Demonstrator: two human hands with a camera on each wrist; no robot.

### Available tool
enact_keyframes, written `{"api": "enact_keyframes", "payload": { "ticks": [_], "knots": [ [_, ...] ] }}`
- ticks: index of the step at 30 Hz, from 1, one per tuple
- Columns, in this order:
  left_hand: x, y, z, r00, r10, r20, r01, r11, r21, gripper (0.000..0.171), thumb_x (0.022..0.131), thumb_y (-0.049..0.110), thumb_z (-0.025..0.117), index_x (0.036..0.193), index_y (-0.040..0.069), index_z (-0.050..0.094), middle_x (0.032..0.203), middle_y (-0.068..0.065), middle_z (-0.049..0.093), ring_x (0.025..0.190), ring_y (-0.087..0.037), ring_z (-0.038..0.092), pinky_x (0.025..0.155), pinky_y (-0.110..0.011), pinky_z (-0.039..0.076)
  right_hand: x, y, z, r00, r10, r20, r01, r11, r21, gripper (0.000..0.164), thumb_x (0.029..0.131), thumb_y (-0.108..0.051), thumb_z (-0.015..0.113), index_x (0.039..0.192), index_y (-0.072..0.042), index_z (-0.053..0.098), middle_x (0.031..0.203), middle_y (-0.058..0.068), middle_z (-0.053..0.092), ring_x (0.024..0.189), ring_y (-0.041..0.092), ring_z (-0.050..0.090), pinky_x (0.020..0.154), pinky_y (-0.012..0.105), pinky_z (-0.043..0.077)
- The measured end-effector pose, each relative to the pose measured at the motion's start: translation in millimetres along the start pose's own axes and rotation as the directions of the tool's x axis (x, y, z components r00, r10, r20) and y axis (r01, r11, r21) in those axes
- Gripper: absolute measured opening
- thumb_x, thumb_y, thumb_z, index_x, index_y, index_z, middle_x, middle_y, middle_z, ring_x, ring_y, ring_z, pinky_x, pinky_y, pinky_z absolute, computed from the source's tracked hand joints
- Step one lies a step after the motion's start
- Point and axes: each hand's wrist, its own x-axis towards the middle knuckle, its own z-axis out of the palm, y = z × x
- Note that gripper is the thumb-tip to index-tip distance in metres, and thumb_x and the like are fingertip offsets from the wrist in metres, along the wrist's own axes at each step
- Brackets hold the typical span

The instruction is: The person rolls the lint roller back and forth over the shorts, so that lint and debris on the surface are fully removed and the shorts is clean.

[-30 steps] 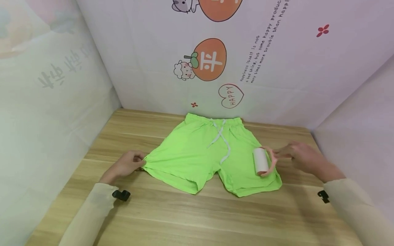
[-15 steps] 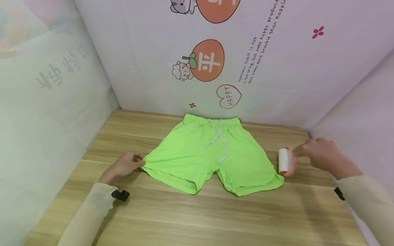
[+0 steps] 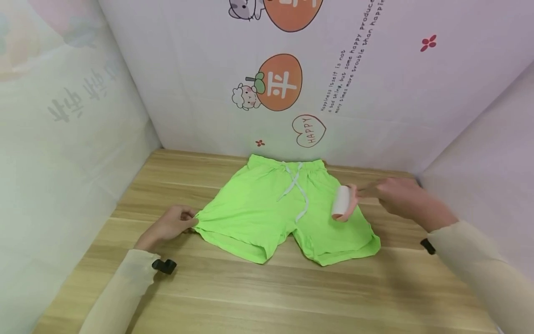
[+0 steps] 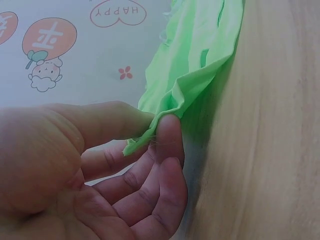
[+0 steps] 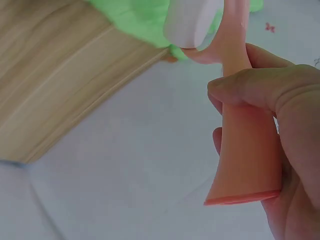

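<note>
Bright green shorts (image 3: pixel 250 204) with a white drawstring (image 3: pixel 301 188) lie spread on the wooden table, waistband toward the back wall. My left hand (image 3: pixel 168 223) pinches the outer hem corner of the left-side leg; in the left wrist view the cloth (image 4: pixel 192 82) runs between thumb and index finger. In my right hand (image 3: pixel 402 197) is a lint roller, its white roll (image 3: pixel 341 203) over the right-side leg. The right wrist view shows fingers and thumb wrapped round its pink handle (image 5: pixel 247 145). Whether the roll touches the cloth is hard to tell.
The wooden tabletop (image 3: pixel 267 297) extends in front of the shorts. A white printed sheet (image 3: pixel 200 83) forms the back wall, close behind the waistband. Pale side walls (image 3: pixel 62 176) stand left and right.
The lint roller first went right, past the edge of the right-side leg, then came back left and farther up over it. My left hand has kept its pinch in place.
</note>
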Motion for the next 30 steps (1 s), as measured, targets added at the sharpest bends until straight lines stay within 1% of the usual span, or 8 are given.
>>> {"api": "enact_keyframes", "payload": {
  "ticks": [3,7,10,11,18,23,28,30],
  "knots": [
    [0.4,-1.0,1.3,1.0,0.005,-0.003,-0.005,1.0,0.0,0.028,0.105,0.015,0.062,0.125,-0.005,0.067,0.106,-0.013,0.071,0.093,-0.02,0.067,0.076,-0.029,0.059,17,-10,1,0.998,-0.054,-0.012,0.054,0.999,0.008,0.064,0.079,0.025,0.059,0.12,-0.019,0.081,0.122,0.004,0.079,0.088,0.023,0.076,0.053,0.025,0.043],
    [0.8,-1.5,1.9,1.0,0.014,-0.014,-0.014,1.0,0.008,0.028,0.105,0.015,0.062,0.126,-0.004,0.068,0.106,-0.012,0.072,0.093,-0.02,0.066,0.075,-0.029,0.059,32,-14,10,0.993,-0.112,-0.027,0.113,0.994,0.001,0.071,0.074,0.03,0.061,0.115,-0.024,0.083,0.117,0.001,0.081,0.093,0.027,0.078,0.062,0.032,0.057],
    [0.2,-1.8,1.0,1.0,0.017,-0.017,-0.017,1.0,0.005,0.028,0.105,0.014,0.062,0.127,-0.003,0.068,0.107,-0.012,0.072,0.094,-0.021,0.066,0.075,-0.029,0.059,39,-14,21,0.992,-0.119,-0.037,0.119,0.993,0.021,0.073,0.072,0.03,0.068,0.114,-0.028,0.083,0.115,-0.001,0.081,0.094,0.027,0.078,0.066,0.037,0.06],
    [-0.1,-2.1,0.7,1.0,0.016,-0.015,-0.016,1.0,0.002,0.028,0.105,0.014,0.062,0.127,-0.004,0.068,0.107,-0.013,0.071,0.094,-0.021,0.067,0.076,-0.029,0.059,42,-14,25,0.992,-0.119,-0.045,0.12,0.992,0.022,0.072,0.073,0.029,0.069,0.115,-0.028,0.082,0.117,0.0,0.081,0.1,0.029,0.078,0.068,0.038,0.061],
    [-2.5,-2.6,0.1,1.0,-0.006,-0.016,0.006,1.0,-0.013,0.026,0.105,0.013,0.062,0.124,-0.004,0.069,0.107,-0.013,0.071,0.093,-0.021,0.066,0.076,-0.03,0.059,60,-25,38,0.992,-0.112,-0.057,0.113,0.993,0.017,0.081,0.072,0.032,0.062,0.118,-0.031,0.081,0.12,-0.004,0.08,0.09,0.025,0.076,0.052,0.022,0.039],
    [-2.1,-3.8,1.8,1.0,-0.015,-0.01,0.015,1.0,-0.018,0.027,0.105,0.015,0.062,0.124,-0.003,0.069,0.107,-0.012,0.071,0.094,-0.021,0.065,0.076,-0.03,0.058,80,-35,42,0.988,-0.137,-0.072,0.141,0.988,0.058,0.079,0.075,0.032,0.059,0.119,-0.03,0.081,0.123,-0.002,0.079,0.092,0.027,0.075,0.055,0.022,0.044],
    [-1.3,-4.6,3.4,1.0,-0.004,-0.015,0.004,1.0,0.0,0.024,0.105,0.015,0.062,0.121,-0.002,0.07,0.105,-0.011,0.071,0.091,-0.019,0.065,0.075,-0.029,0.058,101,-44,45,0.98,-0.171,-0.105,0.179,0.981,0.076,0.074,0.078,0.03,0.058,0.117,-0.028,0.081,0.122,-0.001,0.08,0.097,0.03,0.075,0.073,0.038,0.059],
    [-1.1,-4.2,3.8,1.0,0.005,-0.011,-0.005,1.0,0.004,0.024,0.105,0.015,0.062,0.12,-0.002,0.07,0.104,-0.012,0.071,0.091,-0.019,0.065,0.074,-0.029,0.057,109,-47,46,0.978,-0.178,-0.11,0.186,0.979,0.077,0.076,0.077,0.031,0.057,0.118,-0.029,0.081,0.122,-0.002,0.08,0.096,0.029,0.074,0.093,0.051,0.06]
  ]
}}
